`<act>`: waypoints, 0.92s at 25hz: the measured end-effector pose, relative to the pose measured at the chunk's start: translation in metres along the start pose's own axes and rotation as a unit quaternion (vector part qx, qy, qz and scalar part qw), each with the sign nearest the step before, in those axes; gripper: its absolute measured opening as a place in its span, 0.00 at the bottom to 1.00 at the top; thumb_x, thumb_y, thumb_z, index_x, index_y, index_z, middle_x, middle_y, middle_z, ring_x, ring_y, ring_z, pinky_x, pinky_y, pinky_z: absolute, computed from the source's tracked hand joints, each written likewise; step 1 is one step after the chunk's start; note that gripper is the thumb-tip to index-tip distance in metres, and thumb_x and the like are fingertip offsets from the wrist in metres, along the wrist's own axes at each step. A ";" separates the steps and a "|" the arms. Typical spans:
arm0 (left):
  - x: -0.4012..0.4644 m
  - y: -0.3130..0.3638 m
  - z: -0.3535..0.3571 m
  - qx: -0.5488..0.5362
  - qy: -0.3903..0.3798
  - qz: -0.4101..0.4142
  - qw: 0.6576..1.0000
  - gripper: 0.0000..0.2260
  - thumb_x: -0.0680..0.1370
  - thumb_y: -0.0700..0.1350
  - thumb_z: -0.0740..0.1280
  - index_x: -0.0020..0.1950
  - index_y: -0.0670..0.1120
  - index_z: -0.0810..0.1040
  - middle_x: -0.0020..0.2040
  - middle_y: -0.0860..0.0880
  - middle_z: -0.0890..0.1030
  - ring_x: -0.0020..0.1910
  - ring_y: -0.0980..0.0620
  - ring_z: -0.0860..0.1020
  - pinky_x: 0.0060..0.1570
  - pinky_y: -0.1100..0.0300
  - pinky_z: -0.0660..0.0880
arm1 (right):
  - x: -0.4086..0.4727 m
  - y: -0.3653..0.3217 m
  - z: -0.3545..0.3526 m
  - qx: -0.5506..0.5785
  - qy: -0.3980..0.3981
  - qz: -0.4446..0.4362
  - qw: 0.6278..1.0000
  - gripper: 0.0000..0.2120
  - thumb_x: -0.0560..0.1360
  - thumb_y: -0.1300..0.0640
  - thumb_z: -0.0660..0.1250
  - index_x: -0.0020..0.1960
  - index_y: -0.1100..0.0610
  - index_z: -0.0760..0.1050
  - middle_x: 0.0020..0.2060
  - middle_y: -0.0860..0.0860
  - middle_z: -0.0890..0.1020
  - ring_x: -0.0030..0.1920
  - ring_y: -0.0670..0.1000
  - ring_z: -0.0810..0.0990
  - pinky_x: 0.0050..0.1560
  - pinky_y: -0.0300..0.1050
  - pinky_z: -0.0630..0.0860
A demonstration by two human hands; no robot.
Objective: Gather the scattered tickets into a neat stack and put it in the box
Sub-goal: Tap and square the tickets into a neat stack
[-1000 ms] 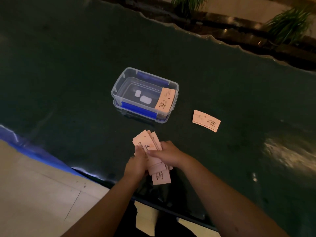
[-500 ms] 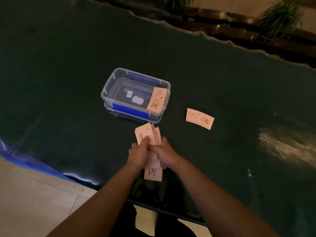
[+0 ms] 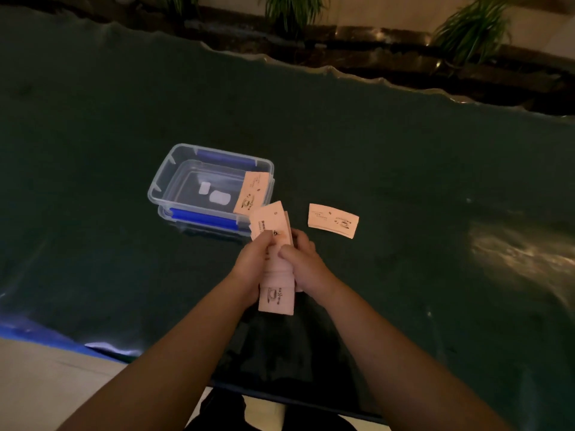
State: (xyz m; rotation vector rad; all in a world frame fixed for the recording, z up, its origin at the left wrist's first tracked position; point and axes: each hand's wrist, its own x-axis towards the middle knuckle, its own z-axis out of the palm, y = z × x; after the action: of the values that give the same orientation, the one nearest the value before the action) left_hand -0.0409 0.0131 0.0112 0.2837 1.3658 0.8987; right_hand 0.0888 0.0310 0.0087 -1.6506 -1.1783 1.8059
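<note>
Both hands hold a bundle of pale pink tickets (image 3: 275, 297) above the dark table, just in front of the box. My left hand (image 3: 253, 262) grips the bundle's left side and my right hand (image 3: 303, 262) its right side; the tickets stick out unevenly above and below the fingers. The clear plastic box (image 3: 174, 169) with blue clips stands open behind the hands. One ticket (image 3: 250, 191) leans against the box's right inner wall. Another single ticket (image 3: 333, 219) lies flat on the table, to the right of the box.
The dark green table top (image 3: 404, 169) has a wavy far edge; beyond it are plants (image 3: 469, 29) and a low ledge. The near table edge with a blue rim (image 3: 46, 335) runs at the lower left, over pale floor tiles.
The fanned tickets have been squeezed into a narrower bundle. Both hands have moved with it towards the box.
</note>
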 end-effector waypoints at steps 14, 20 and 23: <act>-0.020 -0.017 0.113 -0.189 -0.063 0.091 0.976 0.12 0.78 0.43 0.71 0.61 0.47 0.80 0.52 0.42 0.89 0.56 0.42 0.86 0.58 0.41 0.81 | -0.060 0.009 -0.098 0.398 0.095 -0.071 0.910 0.32 0.74 0.57 0.80 0.74 0.53 0.74 0.62 0.57 0.88 0.62 0.57 0.88 0.64 0.63 0.84; -0.008 -0.007 0.098 -0.117 -0.116 0.060 0.984 0.25 0.71 0.40 0.77 0.67 0.45 0.79 0.60 0.40 0.86 0.60 0.40 0.84 0.57 0.41 0.82 | -0.045 0.003 -0.132 0.304 0.104 -0.018 0.947 0.21 0.74 0.59 0.79 0.66 0.54 0.82 0.54 0.53 0.91 0.57 0.56 0.89 0.61 0.58 0.84; 0.013 0.014 0.088 -0.085 -0.114 0.006 0.990 0.21 0.73 0.45 0.77 0.65 0.44 0.80 0.57 0.39 0.87 0.58 0.40 0.85 0.60 0.42 0.81 | -0.024 -0.004 -0.144 0.277 0.114 0.019 0.954 0.17 0.74 0.59 0.80 0.62 0.55 0.85 0.53 0.54 0.92 0.56 0.55 0.89 0.60 0.57 0.83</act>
State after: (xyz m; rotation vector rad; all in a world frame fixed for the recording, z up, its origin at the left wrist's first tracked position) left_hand 0.0340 0.0584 0.0314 0.2547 1.0705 0.9554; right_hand 0.2299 0.0577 0.0358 -1.4928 -0.4774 1.7021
